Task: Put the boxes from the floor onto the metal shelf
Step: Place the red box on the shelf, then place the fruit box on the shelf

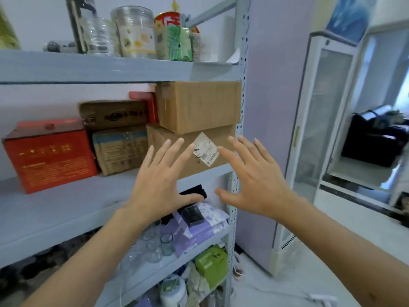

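Two bare forearms reach forward from the bottom of the view. At their ends, the left hand [162, 182] and the right hand [254, 180] are raised side by side with fingers straight and spread, palms facing away, holding nothing. A small gap separates the two thumbs. Whether the fingertips touch anything cannot be told.

Just beyond the hands, on the middle level of the grey metal shelf [66, 209], sits a brown cardboard box [177, 138] with a white shipping label [207, 149] stuck on its front at a tilt. A second plain cardboard box [199, 105] is stacked on top of it, reaching almost to the shelf above. To the left on the same level stand a printed cardboard box [120, 147] with a darker brown carton [112, 113] on top, then a red box [48, 154] at the far left.

On the upper level are clear plastic jars [135, 32] and a green packet [177, 43]. Lower levels hold purple packages [199, 227], glass cups [159, 244] and a green box [211, 264]. To the right stands a tall glass-door cabinet [323, 134].
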